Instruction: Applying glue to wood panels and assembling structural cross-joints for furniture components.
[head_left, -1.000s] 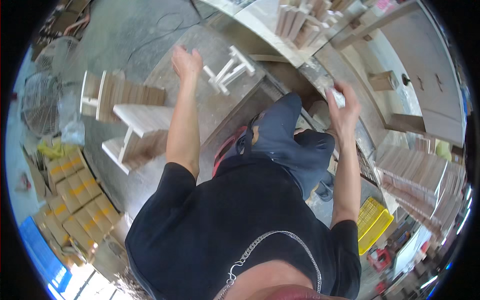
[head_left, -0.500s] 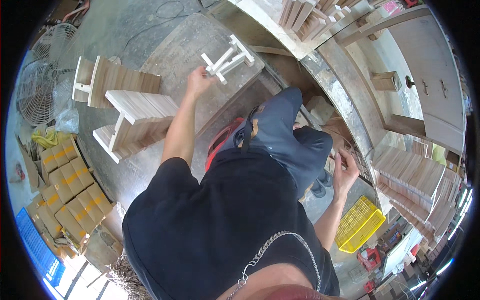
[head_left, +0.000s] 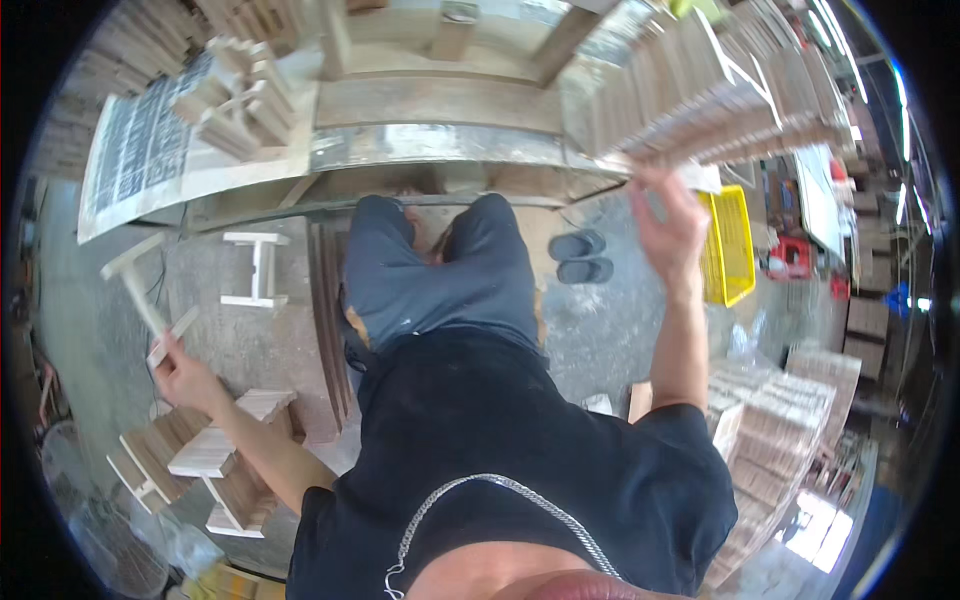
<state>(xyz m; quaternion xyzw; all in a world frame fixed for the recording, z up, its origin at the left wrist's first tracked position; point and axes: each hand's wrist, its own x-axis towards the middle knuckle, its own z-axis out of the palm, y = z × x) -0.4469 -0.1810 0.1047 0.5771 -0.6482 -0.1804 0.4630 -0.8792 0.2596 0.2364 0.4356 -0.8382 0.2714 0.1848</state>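
My left hand (head_left: 187,380) is closed on one end of a pale H-shaped wooden frame (head_left: 138,288), which is tilted up off the board. A second H-shaped wooden frame (head_left: 262,270) lies on the flat board beside it. Below my left forearm stand stacks of similar wooden frames (head_left: 215,450). My right hand (head_left: 672,228) is raised at the bench's right end, just in front of a big stack of wooden frames (head_left: 670,90). Its thumb and fingers look apart, with nothing visible between them, though they are blurred. Whether the fingertips touch the stack is unclear.
A wooden workbench (head_left: 440,142) runs across in front of my knees, with loose wood pieces (head_left: 240,100) on its left. Grey slippers (head_left: 582,257) lie on the floor near a yellow crate (head_left: 738,245). More stacked wood (head_left: 775,410) stands behind my right arm.
My view has swung round toward the bench. One H-shaped frame has come up off the board in my left hand, leaving the other lying there. My right hand has moved beside the bench stack.
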